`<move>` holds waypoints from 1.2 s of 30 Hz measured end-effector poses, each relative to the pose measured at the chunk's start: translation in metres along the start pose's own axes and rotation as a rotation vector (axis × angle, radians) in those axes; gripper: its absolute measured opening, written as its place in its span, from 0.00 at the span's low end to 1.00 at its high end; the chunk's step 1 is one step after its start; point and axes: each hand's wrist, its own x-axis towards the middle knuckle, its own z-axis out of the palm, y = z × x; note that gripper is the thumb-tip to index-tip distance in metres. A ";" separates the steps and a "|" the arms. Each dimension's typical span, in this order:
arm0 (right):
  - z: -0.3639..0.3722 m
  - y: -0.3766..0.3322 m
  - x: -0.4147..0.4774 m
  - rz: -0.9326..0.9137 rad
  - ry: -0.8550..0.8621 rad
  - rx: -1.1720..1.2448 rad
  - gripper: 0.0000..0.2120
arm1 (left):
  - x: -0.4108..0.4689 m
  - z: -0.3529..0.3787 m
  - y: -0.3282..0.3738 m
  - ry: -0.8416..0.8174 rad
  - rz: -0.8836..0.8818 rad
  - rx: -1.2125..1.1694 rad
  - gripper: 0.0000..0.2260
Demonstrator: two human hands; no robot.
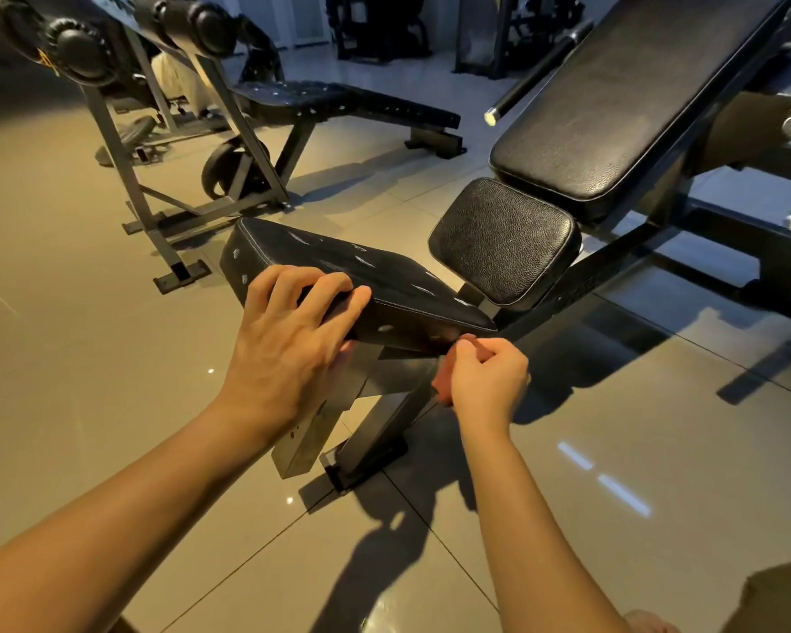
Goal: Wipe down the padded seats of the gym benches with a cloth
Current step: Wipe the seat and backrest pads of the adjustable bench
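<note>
A pale tiled floor (88, 358) runs under everything, shiny enough to catch the lights. The landmark is the worn seat pad (384, 285) in the middle, black, scuffed in pale patches, tilted on its dark steel post.

Beyond it and to the right rises the biggest piece, an incline bench whose long black back pad (635, 93) slopes up and away. The bench's small grained seat pad (503, 239) sits just past the worn pad's far right corner, close to it but apart. Behind the worn pad to the left stands a grey steel frame (124, 175) with black roller pads (76, 48) at its top. A flat bench (339, 102) with equally scuffed upholstery lies farther back. A dark bar with a white end cap (535, 70) pokes out, back and to the right.

The person reaches in from the near side with both arms bare. The left hand (288, 340) grips the worn pad's near edge, fingers curled over the top and thumb tucked beneath. The right hand (489, 381) is bunched into a fist just below the pad's near right corner, fingers wrapped round a reddish cloth (441, 381). Only a blurred bit of that cloth shows at the edge of the fist, and I cannot tell whether it touches the pad.
</note>
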 end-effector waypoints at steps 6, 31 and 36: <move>0.006 -0.016 -0.022 -0.097 -0.089 0.021 0.03 | 0.002 0.001 0.000 -0.002 0.003 0.006 0.26; 0.002 0.022 0.006 0.057 0.036 -0.021 0.03 | -0.001 0.005 -0.001 0.016 -0.011 -0.024 0.25; 0.007 0.016 0.001 0.010 0.018 0.001 0.04 | -0.002 0.009 0.000 0.023 -0.027 -0.038 0.25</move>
